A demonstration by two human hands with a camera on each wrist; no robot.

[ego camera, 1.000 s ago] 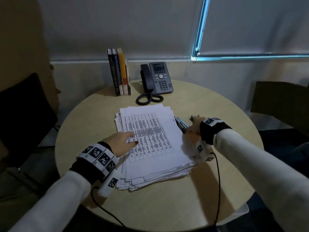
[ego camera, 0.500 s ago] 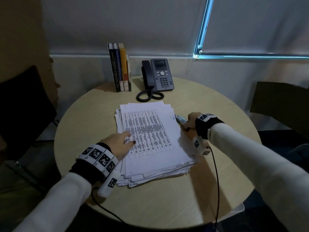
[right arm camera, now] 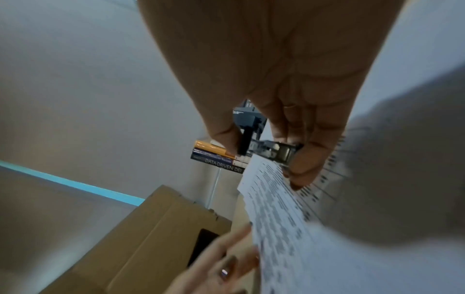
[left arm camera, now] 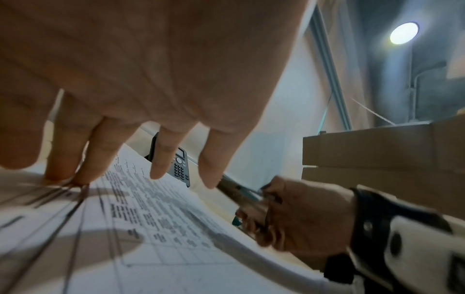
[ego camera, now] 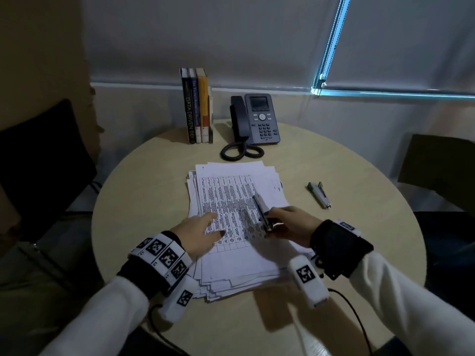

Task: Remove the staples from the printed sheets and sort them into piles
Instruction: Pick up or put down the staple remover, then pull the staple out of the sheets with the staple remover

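A thick stack of printed sheets [ego camera: 231, 191] lies in the middle of the round table [ego camera: 144, 191]. My left hand [ego camera: 205, 224] rests flat on the top sheet near its left edge, fingers straight and spread [left arm camera: 161, 155]. My right hand [ego camera: 277, 222] grips a slim silver stapler-like tool [ego camera: 261, 210] and holds it just above the top sheet, its tip pointing away from me. In the right wrist view the thumb and fingers pinch this tool [right arm camera: 274, 151] over the printed sheet [right arm camera: 276, 218]. A second tool with a green end [ego camera: 319, 194] lies on the table to the right of the stack.
A desk phone [ego camera: 259, 119] with a coiled cord and three upright books [ego camera: 196, 106] stand at the table's back edge. Dark chairs flank the table on both sides. A cardboard box [right arm camera: 151, 228] shows to the left in the right wrist view.
My right hand has lifted the silver tool from the table right of the stack and brought it left over the top sheet. The green-ended tool stays behind. The left hand barely moved.
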